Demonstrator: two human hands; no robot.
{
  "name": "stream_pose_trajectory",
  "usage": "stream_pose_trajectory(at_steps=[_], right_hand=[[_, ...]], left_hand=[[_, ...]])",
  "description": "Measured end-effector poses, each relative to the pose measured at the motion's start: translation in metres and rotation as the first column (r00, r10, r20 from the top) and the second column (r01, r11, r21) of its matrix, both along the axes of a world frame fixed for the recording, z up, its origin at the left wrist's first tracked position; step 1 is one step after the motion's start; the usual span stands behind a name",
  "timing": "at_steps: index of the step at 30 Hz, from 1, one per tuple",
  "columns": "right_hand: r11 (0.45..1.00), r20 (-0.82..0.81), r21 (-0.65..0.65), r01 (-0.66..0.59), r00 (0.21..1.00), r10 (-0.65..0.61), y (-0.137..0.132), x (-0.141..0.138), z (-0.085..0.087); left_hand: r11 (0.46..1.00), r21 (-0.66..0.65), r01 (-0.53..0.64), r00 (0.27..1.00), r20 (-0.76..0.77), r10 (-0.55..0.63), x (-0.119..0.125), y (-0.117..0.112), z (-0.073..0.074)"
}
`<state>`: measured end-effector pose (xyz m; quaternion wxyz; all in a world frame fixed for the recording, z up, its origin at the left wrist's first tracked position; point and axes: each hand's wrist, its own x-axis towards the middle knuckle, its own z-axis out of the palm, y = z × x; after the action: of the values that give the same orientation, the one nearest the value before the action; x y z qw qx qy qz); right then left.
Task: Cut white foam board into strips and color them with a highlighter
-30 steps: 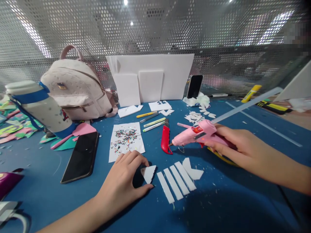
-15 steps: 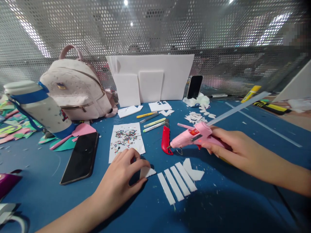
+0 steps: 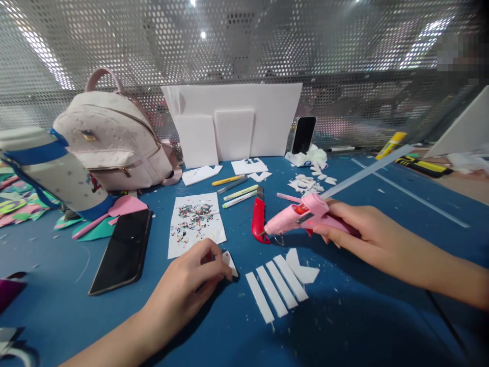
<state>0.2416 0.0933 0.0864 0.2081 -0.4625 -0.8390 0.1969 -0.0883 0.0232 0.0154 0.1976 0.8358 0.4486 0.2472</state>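
Observation:
My left hand (image 3: 187, 285) pinches a small white foam piece (image 3: 231, 264) against the blue table (image 3: 344, 326), thumb and fingers closed on it. My right hand (image 3: 362, 232) grips a pink glue gun (image 3: 296, 218) with a long clear glue stick (image 3: 367, 171) out the back. Its nozzle points left, just above the table, beside a red utility knife (image 3: 259, 220). Three white foam strips (image 3: 277, 288) and a notched white foam shape (image 3: 301, 267) lie between my hands.
A white sheet with coloured confetti (image 3: 195, 223) and a black phone (image 3: 123, 250) lie left of centre. A pale backpack (image 3: 110, 137), a bottle (image 3: 53, 173), white foam boards (image 3: 233, 122), pens (image 3: 239, 191), foam scraps (image 3: 309, 181) and a propped phone (image 3: 303, 135) stand behind.
My left hand turned the small foam piece and closed tighter on it, from flat to nearly on edge. The glue gun shifted slightly left and lower, toward the knife.

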Motion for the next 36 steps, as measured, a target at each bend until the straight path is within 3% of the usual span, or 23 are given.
stream_pose_trajectory(at_steps=[7,20,23,27,31,36], right_hand=[[0.997,0.070,-0.078,0.007,0.998,-0.002,0.000,-0.003,0.004],[0.997,0.020,-0.074,-0.011,1.000,0.012,-0.001,-0.003,0.002],[0.996,-0.001,-0.085,-0.023,1.000,0.023,-0.001,-0.003,0.001],[0.987,-0.066,-0.126,-0.095,0.994,0.087,-0.006,-0.005,0.002],[0.971,-0.089,-0.199,-0.131,0.989,0.116,-0.015,-0.007,0.002],[0.976,-0.064,-0.182,-0.116,0.992,0.106,-0.022,-0.010,0.001]], left_hand=[[0.978,-0.035,-0.208,0.976,-0.067,0.205,-0.005,0.006,-0.001],[0.982,-0.129,-0.139,0.990,0.001,0.140,0.005,0.008,-0.004],[0.994,-0.056,-0.096,0.995,0.026,0.097,0.007,0.006,0.000],[0.988,0.155,0.002,0.998,0.060,-0.011,0.002,0.005,0.006],[0.918,0.382,0.106,0.993,0.006,-0.117,-0.007,0.003,0.005],[0.847,0.495,0.194,0.980,-0.060,-0.189,-0.006,-0.008,0.004]])
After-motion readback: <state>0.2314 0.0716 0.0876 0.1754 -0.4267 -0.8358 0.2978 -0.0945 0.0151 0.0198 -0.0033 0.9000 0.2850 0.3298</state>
